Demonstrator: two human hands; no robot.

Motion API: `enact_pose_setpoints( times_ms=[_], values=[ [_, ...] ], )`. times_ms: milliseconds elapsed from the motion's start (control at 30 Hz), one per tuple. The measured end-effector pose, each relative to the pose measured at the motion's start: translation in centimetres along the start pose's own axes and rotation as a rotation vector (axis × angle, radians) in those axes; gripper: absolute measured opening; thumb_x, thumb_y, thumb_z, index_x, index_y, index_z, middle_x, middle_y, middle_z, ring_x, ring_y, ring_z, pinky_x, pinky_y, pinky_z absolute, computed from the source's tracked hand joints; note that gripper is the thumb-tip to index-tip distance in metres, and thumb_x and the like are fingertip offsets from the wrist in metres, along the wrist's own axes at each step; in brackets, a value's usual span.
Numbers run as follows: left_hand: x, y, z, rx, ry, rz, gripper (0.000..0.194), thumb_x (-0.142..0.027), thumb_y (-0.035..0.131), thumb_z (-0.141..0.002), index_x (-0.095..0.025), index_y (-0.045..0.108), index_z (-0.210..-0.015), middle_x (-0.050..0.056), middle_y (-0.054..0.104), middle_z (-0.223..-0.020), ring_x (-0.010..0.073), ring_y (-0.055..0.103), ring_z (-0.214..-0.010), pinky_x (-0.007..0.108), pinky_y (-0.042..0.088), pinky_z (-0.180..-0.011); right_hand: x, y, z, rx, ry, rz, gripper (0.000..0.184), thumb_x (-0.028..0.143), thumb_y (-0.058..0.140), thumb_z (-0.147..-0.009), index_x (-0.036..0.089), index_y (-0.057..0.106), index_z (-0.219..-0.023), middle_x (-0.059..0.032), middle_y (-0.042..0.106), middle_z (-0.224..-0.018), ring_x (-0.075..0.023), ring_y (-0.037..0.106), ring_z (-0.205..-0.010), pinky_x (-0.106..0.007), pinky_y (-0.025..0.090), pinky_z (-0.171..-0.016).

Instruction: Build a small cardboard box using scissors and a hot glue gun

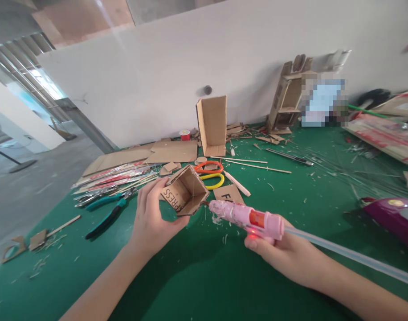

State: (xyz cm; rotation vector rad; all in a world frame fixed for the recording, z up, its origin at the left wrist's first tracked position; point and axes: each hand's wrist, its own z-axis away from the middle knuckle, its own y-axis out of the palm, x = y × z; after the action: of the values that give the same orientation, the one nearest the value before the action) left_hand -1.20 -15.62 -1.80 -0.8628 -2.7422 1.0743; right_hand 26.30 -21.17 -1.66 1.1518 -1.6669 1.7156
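Observation:
My left hand [153, 214] grips a small open cardboard box [185, 191] printed with "PRESS" lettering, its open side turned towards me. In my right hand [277, 249] is a pink hot glue gun [237, 214] with a red light glowing and a long clear glue stick out of its back. The gun's nozzle is at the right edge of the box; whether it touches I cannot tell. Just behind the box lie scissors with orange and yellow handles [213, 180]. A lettered cardboard piece [229, 195] lies partly hidden behind the glue gun.
Teal-handled pliers [112, 214] and wrapped sticks [113, 176] lie left on the green table [150, 285]. A tall open cardboard piece [214, 127] and cardboard shelf [287, 100] stand at the back. A utility knife [289, 157] and purple appliance [391, 218] are to the right.

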Motion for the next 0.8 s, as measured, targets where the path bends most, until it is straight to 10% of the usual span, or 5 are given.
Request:
enact_pose_setpoints(
  times_ms=[433,600,800],
  values=[
    [-0.3,-0.1,0.0,-0.012,-0.013,-0.022,0.082,-0.025,0.076,-0.064,-0.016,0.037,-0.136,0.015,0.052,-0.126,0.0317,0.05,-0.121,0.045,0.045,-0.103,-0.2,0.1,-0.6,0.103,0.178,-0.108,0.042,0.053,0.049,-0.087,0.022,0.037,-0.061,0.0055,0.034,-0.051,-0.0089,0.032,-0.045,-0.021,0.026,-0.039],
    [-0.3,-0.1,-0.1,0.002,-0.041,0.012,0.082,-0.027,0.076,-0.064,-0.017,0.037,-0.136,0.015,0.051,-0.126,0.0315,0.051,-0.12,0.045,0.046,-0.102,-0.8,0.2,-0.4,0.102,0.196,-0.303,0.04,0.058,0.049,-0.087,0.019,0.054,-0.08,0.0031,0.044,-0.062,-0.0082,0.036,-0.044,-0.022,0.03,-0.039],
    [-0.3,-0.4,0.0,0.278,-0.085,0.196,0.087,-0.029,0.075,-0.065,-0.023,0.031,-0.139,0.013,0.048,-0.135,0.0313,0.052,-0.123,0.046,0.047,-0.101,-1.4,0.5,0.0,0.035,0.144,-0.451,0.05,0.06,0.05,-0.088,0.016,0.058,-0.112,-0.0011,0.056,-0.078,-0.0042,0.033,-0.04,-0.023,0.033,-0.04]
  ],
)
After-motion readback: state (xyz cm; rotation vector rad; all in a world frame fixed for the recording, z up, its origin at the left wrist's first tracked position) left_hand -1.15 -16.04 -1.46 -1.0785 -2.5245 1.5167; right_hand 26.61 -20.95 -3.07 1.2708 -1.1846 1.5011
